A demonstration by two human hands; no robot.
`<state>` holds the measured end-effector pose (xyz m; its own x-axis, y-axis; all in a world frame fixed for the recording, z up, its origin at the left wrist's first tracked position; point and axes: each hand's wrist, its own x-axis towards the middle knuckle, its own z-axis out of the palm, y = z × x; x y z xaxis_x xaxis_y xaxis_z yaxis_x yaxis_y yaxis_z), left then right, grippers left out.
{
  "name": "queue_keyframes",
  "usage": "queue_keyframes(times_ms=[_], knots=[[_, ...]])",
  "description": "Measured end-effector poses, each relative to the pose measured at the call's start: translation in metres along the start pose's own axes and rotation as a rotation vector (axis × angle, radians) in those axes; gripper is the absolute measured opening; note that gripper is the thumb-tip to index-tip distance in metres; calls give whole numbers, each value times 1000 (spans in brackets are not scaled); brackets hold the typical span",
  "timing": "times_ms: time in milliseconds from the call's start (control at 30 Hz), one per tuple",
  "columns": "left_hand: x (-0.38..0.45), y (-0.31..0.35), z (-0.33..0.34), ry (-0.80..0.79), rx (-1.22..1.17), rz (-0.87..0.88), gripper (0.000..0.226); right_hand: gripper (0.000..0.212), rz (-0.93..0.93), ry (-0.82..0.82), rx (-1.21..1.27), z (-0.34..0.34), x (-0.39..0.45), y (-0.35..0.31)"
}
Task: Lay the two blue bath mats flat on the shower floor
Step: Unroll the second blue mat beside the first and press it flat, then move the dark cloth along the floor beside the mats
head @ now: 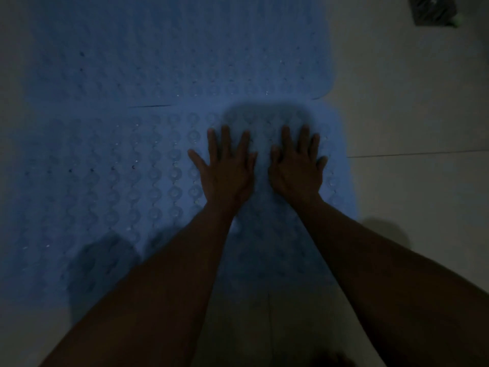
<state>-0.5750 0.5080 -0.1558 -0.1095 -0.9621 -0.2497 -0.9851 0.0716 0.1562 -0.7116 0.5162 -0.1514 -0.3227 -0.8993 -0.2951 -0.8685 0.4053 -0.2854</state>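
Two blue bath mats with rows of round suction bumps lie side by side on the pale tiled floor. The far mat [185,54] fills the upper part of the dim view; its near edge meets the near mat [105,181] along a thin seam. My left hand [225,168] and my right hand [297,168] press flat on the near mat's right part, fingers spread and straight, palms down, a small gap between them. Both forearms reach in from the bottom of the frame.
Pale floor tiles [410,115] run along the right of the mats, with a grout line at mid height. A dark square drain grate [434,9] sits at the top right corner. The light is very low.
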Motion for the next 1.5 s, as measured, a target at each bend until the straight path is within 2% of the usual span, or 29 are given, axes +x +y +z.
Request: queue_keyframes(times_ms=[133, 233, 433, 533, 667, 833, 1000, 1100, 1233, 1333, 1500], knots=[[-36, -17, -19, -207, -79, -8, 54, 63, -89, -224, -7, -17, -27, -3], [-65, -26, -57, -353, -251, -73, 56, 60, -87, -384, 21, -59, -65, -8], [-120, -13, -181, -311, -439, -157, 57, 54, -24, -418, 128, -191, -124, -46], [-146, -2, -253, -272, -482, -157, 69, 56, -13, -409, 155, -260, -143, -65], [-183, 17, -354, -300, -440, -200, 54, 56, -59, -416, 137, -354, -174, -87], [-228, 50, -496, -288, -446, -210, 57, 56, -48, -479, 173, -486, -224, -110], [-240, 95, -651, -207, -464, -189, 52, 59, -91, -466, 220, -633, -254, -128], [-227, 131, -744, -93, -485, -149, 53, 60, -108, -406, 295, -727, -252, -142], [-209, 183, -854, 75, -526, -60, 50, 55, -114, -204, 420, -848, -239, -157], [-193, 216, -916, 167, -586, -24, 48, 52, -99, -44, 533, -923, -222, -169], [-172, 257, -993, 247, -600, 114, 46, 49, -88, 117, 748, -1017, -212, -184]])
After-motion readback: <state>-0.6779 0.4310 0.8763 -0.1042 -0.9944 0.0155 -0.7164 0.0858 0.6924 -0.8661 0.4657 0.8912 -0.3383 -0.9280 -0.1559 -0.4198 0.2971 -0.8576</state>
